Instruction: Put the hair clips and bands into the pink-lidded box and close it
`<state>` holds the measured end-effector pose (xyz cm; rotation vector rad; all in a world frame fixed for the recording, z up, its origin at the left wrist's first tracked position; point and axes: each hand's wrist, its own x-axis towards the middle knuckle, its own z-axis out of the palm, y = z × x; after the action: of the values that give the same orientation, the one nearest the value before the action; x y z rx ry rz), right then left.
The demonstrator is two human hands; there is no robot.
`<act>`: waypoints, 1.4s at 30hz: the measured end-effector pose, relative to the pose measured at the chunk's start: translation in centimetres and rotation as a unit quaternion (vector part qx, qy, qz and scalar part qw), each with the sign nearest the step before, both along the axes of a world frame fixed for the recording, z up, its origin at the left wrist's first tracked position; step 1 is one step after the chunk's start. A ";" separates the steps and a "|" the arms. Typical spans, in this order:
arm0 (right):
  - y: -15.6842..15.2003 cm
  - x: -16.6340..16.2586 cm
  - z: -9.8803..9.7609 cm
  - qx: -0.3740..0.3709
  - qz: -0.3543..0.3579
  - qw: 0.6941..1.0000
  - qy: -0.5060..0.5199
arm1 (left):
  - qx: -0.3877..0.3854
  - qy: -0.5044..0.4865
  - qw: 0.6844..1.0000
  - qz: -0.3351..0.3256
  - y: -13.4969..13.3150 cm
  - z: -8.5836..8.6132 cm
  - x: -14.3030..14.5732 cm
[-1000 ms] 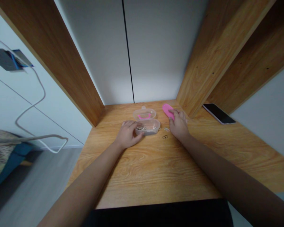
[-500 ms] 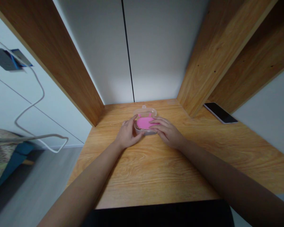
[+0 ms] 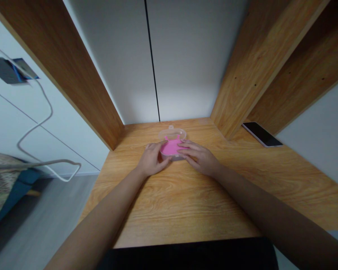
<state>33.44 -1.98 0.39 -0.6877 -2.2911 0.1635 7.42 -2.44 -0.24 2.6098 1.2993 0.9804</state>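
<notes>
A small oval clear plastic box point(image 3: 176, 157) sits on the wooden table, its hinged transparent lid point(image 3: 173, 132) tipped back to the far side. Inside its rim lies a flat pink inner lid point(image 3: 170, 147), covering whatever is beneath. My left hand point(image 3: 152, 159) curves around the box's left side, thumb at the front and fingers at the back left. My right hand point(image 3: 199, 158) grips from the right, with its fingers lying over the pink inner lid and its thumb low by the front wall.
A dark-screened phone point(image 3: 263, 134) lies at the right beside a wooden upright point(image 3: 250, 86). White panels point(image 3: 183, 56) close off the back of the table point(image 3: 169, 210). At the left, a white cable point(image 3: 51, 112) hangs beyond the table edge.
The pink inner lid has shifted left and down into the box, hiding contents that showed along its front left. My left fingers have lowered onto its edge; my right hand has barely moved.
</notes>
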 end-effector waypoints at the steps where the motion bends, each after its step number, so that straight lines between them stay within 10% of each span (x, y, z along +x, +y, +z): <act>1: 0.0 0.0 0.0 -0.001 -0.003 1.000 -0.002 | 0.000 0.001 1.000 -0.001 0.0 0.0 0.0; 42: 0.4 -0.1 -0.5 -0.042 -0.058 0.997 0.024 | -0.006 0.000 1.000 0.000 0.0 -0.2 0.0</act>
<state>33.33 -1.61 -0.11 -0.8487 -2.2028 0.2214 7.42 -2.43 -0.41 2.6005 1.3023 0.9700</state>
